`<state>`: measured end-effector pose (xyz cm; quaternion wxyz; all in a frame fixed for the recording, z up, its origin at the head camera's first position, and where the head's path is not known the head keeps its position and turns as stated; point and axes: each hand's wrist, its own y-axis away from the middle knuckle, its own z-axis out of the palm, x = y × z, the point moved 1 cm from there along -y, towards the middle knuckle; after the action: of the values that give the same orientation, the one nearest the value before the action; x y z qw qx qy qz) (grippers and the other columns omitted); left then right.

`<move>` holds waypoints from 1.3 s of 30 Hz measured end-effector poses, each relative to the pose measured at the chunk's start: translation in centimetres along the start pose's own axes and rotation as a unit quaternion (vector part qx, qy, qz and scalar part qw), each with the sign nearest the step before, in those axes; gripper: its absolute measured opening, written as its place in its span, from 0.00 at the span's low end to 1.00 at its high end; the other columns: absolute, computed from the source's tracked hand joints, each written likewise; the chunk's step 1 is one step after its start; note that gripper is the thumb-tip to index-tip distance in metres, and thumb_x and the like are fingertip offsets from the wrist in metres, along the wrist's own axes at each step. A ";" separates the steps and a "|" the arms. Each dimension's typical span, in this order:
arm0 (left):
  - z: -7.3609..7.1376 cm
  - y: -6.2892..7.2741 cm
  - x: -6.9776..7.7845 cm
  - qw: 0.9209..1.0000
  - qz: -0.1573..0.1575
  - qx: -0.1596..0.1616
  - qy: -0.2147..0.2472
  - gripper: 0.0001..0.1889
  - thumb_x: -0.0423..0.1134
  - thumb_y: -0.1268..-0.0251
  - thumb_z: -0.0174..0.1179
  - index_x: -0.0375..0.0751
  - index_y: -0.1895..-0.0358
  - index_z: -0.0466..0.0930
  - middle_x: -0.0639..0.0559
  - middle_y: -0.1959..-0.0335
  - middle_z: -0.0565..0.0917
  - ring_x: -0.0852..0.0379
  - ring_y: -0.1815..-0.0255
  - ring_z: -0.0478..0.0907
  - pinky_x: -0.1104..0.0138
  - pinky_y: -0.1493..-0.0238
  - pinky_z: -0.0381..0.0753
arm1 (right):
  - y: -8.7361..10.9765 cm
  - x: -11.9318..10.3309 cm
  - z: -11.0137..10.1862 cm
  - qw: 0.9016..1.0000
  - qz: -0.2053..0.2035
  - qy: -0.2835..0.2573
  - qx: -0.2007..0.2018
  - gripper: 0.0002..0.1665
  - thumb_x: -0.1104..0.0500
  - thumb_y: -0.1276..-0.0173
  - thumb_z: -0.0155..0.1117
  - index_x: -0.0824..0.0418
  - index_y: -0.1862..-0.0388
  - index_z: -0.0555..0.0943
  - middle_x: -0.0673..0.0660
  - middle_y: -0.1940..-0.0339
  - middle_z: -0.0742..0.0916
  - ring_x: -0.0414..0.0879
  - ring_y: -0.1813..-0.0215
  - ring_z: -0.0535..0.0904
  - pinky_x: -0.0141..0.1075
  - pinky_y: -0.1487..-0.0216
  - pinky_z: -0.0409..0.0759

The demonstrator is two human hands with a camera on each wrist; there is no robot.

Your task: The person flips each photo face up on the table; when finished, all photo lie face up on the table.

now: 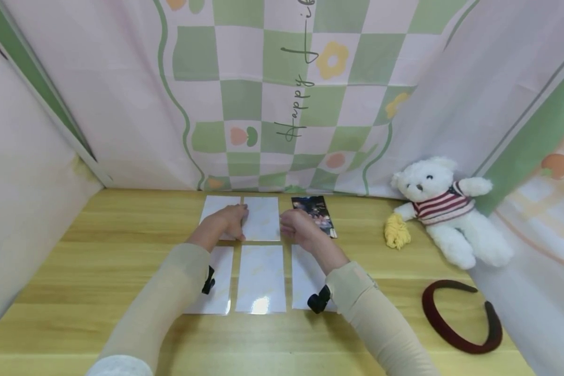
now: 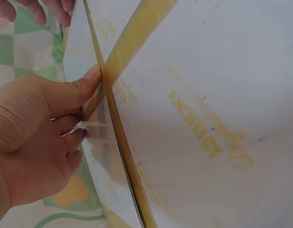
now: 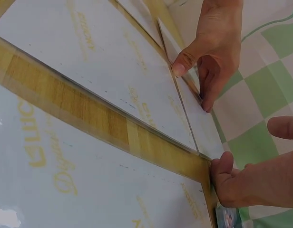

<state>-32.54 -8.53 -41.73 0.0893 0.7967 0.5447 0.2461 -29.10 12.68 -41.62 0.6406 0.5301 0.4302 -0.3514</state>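
Note:
Photo prints lie in two rows, most with their white backs up. In the head view my left hand (image 1: 228, 219) is at the right side of the top-left print (image 1: 210, 208), thumb by its lower corner. The left wrist view shows my left hand (image 2: 44, 126) with thumb and fingers pinching that print's edge, which looks slightly raised. My right hand (image 1: 305, 230) is beside the top-middle print (image 1: 261, 219); in the right wrist view the right hand's (image 3: 256, 183) fingertips touch its corner, thumb held apart. Behind this hand lies a face-up dark photo (image 1: 318, 211).
The front row has a left print (image 1: 220, 282), a middle print (image 1: 261, 277) and a right print (image 1: 305, 271). At the right are a white teddy bear (image 1: 456, 224), a yellow yarn bundle (image 1: 397, 231) and a dark red headband (image 1: 434, 316). A checked curtain (image 1: 282, 104) hangs behind the wooden table (image 1: 282, 344).

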 end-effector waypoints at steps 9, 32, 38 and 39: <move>0.1 -0.3 0.4 0.999 0.005 -0.001 -0.050 0.44 0.44 0.34 0.71 0.33 0.20 0.59 0.38 0.14 0.53 0.37 0.13 0.50 0.47 0.10 0.46 | 0.0 -0.1 0.0 1.000 0.010 -0.002 0.005 0.14 0.66 0.23 0.51 0.65 0.41 0.69 0.51 0.63 0.77 0.41 0.61 0.76 0.31 0.53 0.78; -0.1 -0.7 3.2 0.993 0.024 0.049 -0.105 0.52 0.61 0.35 0.68 0.40 0.16 0.53 0.29 0.17 0.56 0.31 0.13 0.48 0.40 0.12 0.46 | 0.0 0.1 -0.5 0.997 -0.005 -0.078 -0.024 0.09 0.68 0.22 0.45 0.61 0.62 0.74 0.48 0.73 0.80 0.40 0.65 0.77 0.27 0.59 0.76; 0.1 -0.9 3.6 0.999 0.037 0.034 0.015 0.43 0.62 0.24 0.53 0.35 0.18 0.56 0.29 0.19 0.59 0.34 0.17 0.56 0.42 0.15 0.59 | 0.0 0.2 -0.8 0.996 -0.009 -0.082 -0.020 0.18 0.65 0.21 0.47 0.55 0.75 0.69 0.45 0.80 0.72 0.39 0.73 0.64 0.29 0.64 0.66; 0.1 -0.8 3.7 0.998 0.042 0.029 0.037 0.43 0.62 0.22 0.50 0.34 0.18 0.55 0.29 0.19 0.58 0.34 0.17 0.56 0.43 0.15 0.59 | 0.0 0.3 -0.8 0.996 -0.008 -0.087 -0.019 0.18 0.64 0.21 0.47 0.55 0.75 0.69 0.45 0.81 0.71 0.40 0.74 0.63 0.29 0.65 0.65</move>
<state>-32.12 -4.83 -41.05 0.0356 0.8113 0.5209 0.2630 -29.17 13.45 -41.92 0.6827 0.4818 0.3837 -0.3931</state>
